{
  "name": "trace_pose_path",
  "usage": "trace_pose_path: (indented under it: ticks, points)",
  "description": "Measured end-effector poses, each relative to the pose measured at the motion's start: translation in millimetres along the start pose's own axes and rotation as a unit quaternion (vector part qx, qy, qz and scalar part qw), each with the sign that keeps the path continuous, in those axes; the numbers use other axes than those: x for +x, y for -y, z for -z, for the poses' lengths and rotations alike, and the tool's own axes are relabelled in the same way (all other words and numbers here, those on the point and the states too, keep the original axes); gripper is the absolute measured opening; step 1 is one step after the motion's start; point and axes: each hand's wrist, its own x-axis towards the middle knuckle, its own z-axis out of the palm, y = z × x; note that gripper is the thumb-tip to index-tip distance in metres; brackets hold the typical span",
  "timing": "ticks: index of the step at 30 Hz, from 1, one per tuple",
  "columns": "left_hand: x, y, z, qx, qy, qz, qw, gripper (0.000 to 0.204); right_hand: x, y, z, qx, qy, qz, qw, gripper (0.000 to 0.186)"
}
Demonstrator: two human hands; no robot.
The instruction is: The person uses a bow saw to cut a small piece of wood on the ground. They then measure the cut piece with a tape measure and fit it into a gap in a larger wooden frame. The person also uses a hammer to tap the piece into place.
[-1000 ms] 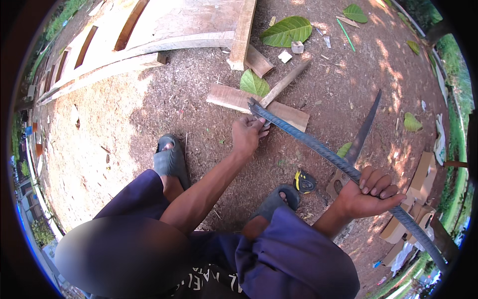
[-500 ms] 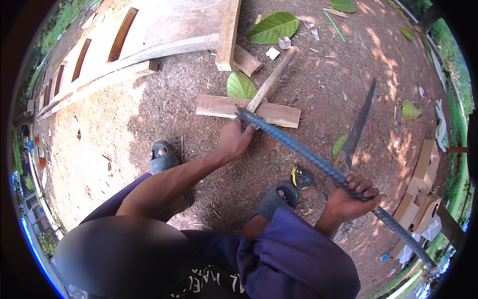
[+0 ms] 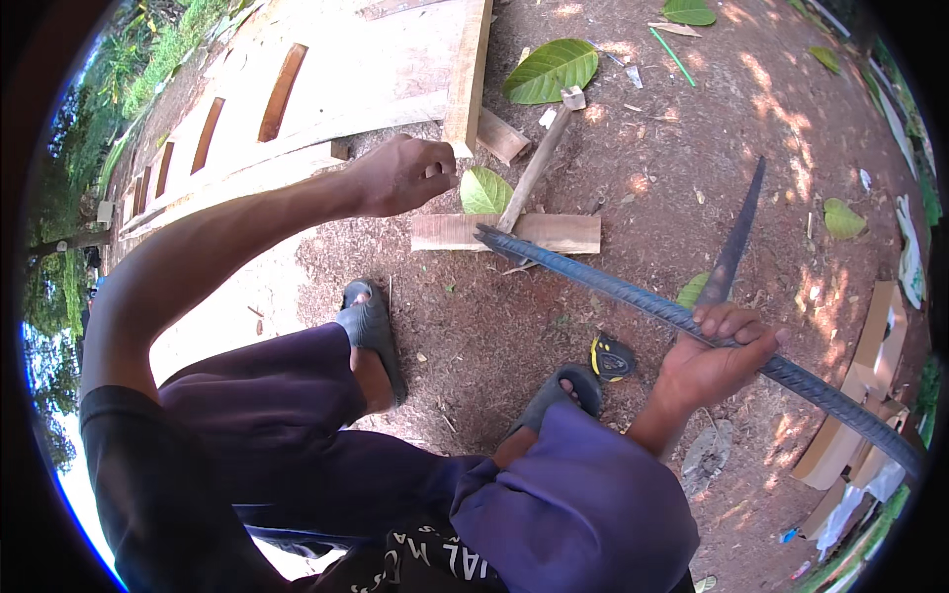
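Far left of left fingers: green foliage (image 3: 173, 59). Beyond left fingers: pale slotted wooden panel (image 3: 366, 69), on brown dirt ground (image 3: 465, 346), patchy sun. Left hand (image 3: 405, 176): fingers curled in, cannot tell if anything inside. Right-below left fingers: flat light-brown wooden plank (image 3: 445, 232); long dark-grey ribbed metal bar (image 3: 593, 284), left end over plank, running to right fingers. Left of right fingers: yellow-and-black tape measure (image 3: 613, 358). Beyond: dark-bladed handsaw (image 3: 736, 237). Right hand (image 3: 717, 361): fingers wrapped round bar. Farther right: brown cardboard boxes (image 3: 832, 445).
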Motion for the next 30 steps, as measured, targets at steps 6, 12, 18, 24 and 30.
trace_pose_path:
  ticks: [6, 12, 18, 24, 30]
  points:
    - [70, -98, 29, 0.028, 0.141, -0.128, 0.981, 0.034, 7, 3, -28, -0.079, -0.04, 0.005, 0.996, 0.045]
    - [138, -180, -35, -0.093, 0.33, -0.308, 0.887, 0.055, 12, 2, -32, -0.115, -0.066, 0.022, 0.991, 0.043]
    - [137, -204, -86, -0.219, 0.367, -0.302, 0.852, 0.034, 22, 22, -16, -0.331, -0.057, 0.02, 0.942, 0.045]
    - [140, -201, -121, -0.276, 0.343, -0.379, 0.814, 0.023, 39, 165, 3, -0.759, -0.066, 0.413, 0.498, 0.059]
    - [144, -197, -107, -0.256, 0.362, -0.38, 0.812, 0.025, 81, 187, -96, -0.937, 0.323, -0.013, 0.13, 0.052]
